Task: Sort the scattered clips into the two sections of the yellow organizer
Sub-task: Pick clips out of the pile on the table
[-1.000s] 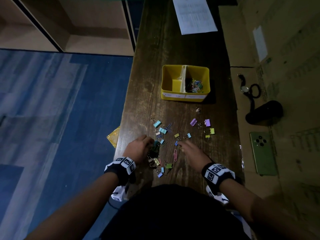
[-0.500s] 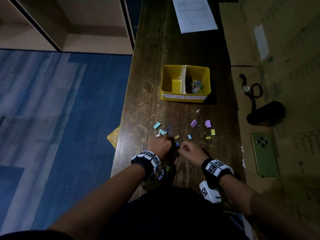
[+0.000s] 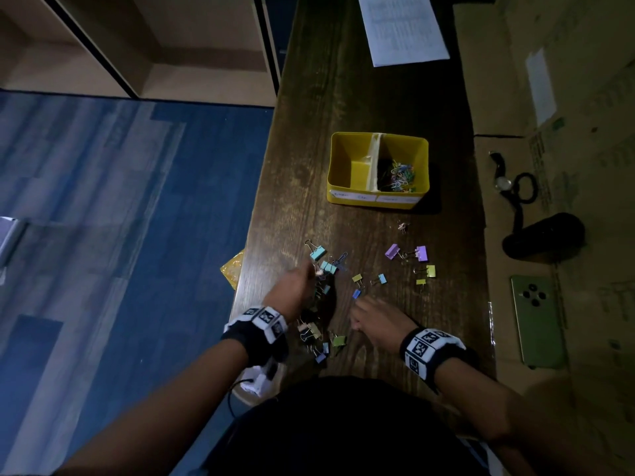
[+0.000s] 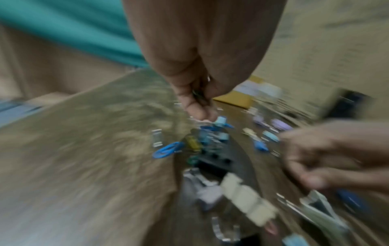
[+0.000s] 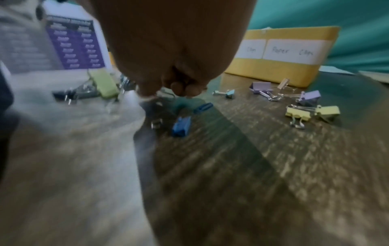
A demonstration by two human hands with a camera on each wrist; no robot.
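Observation:
The yellow organizer [image 3: 343,200] stands mid-table; its left section is bare and its right section holds a heap of paper clips [image 3: 398,175]. Coloured binder clips lie scattered in front: teal [image 3: 318,253], purple [image 3: 391,251], yellow [image 3: 430,270], blue [image 3: 356,293], and a cluster [image 3: 314,329] between my wrists. My left hand [image 3: 316,274] reaches among the teal clips, fingers curled round small clips [image 4: 199,95]. My right hand [image 3: 355,312] hovers just behind the blue clip [image 5: 182,125], fingers curled tight with a bit of metal [image 5: 166,93] at their tips.
A printed sheet [image 3: 402,29] lies at the table's far end. On the cardboard [image 3: 567,97] to the right are a watch [image 3: 503,182], a black cylinder [image 3: 546,235] and a green phone [image 3: 536,321]. The table's left edge [image 3: 254,235] drops to blue floor.
The two hands met half a second ago. Since then the left hand has gone forward and left to the teal clips, and the right hand has stayed curled near the blue clip.

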